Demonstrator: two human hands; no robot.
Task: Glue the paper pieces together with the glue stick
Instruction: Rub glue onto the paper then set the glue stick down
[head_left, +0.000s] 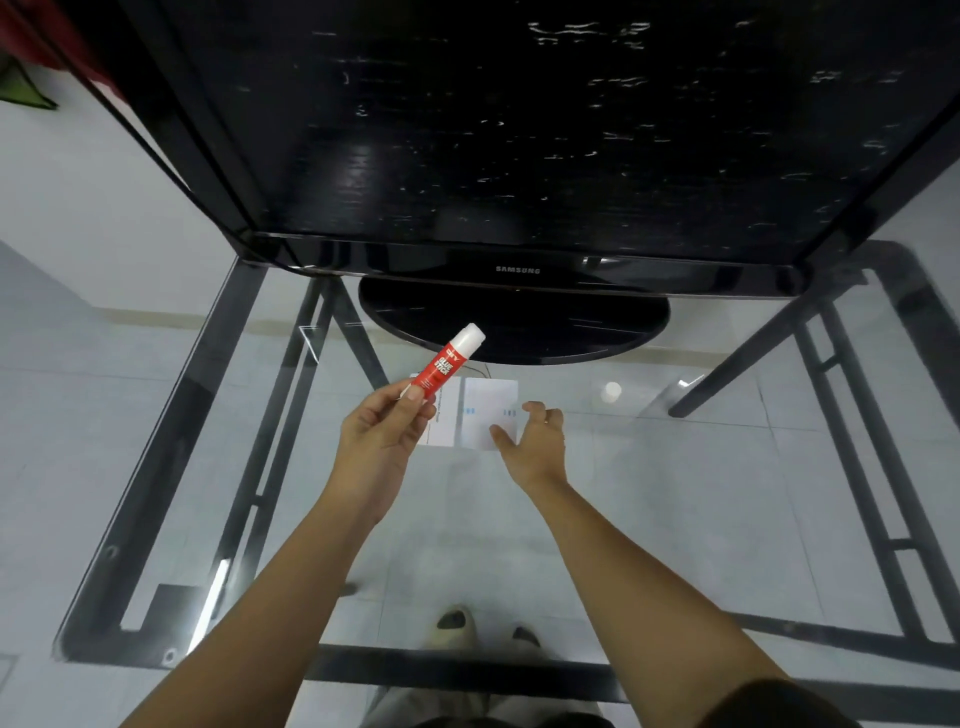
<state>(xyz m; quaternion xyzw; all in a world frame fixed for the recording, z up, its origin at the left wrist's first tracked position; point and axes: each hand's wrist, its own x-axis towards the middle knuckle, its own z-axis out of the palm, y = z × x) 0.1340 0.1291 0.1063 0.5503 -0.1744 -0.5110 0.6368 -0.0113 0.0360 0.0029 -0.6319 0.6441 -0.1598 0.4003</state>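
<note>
My left hand (382, 434) holds a red glue stick (447, 361) with a white cap, raised above the glass table and tilted up to the right. Two white paper pieces lie side by side on the glass: the left piece (444, 421) is partly hidden behind the glue stick and my fingers, the right piece (488, 405) shows small blue marks. My right hand (535, 439) hovers over the right piece's near right corner, fingers spread, holding nothing.
A black Samsung monitor (519, 156) on an oval stand (514, 322) fills the far side of the glass table (675, 493). A small white cap (612, 391) sits on the glass to the right. The table's dark metal frame and my feet show through the glass.
</note>
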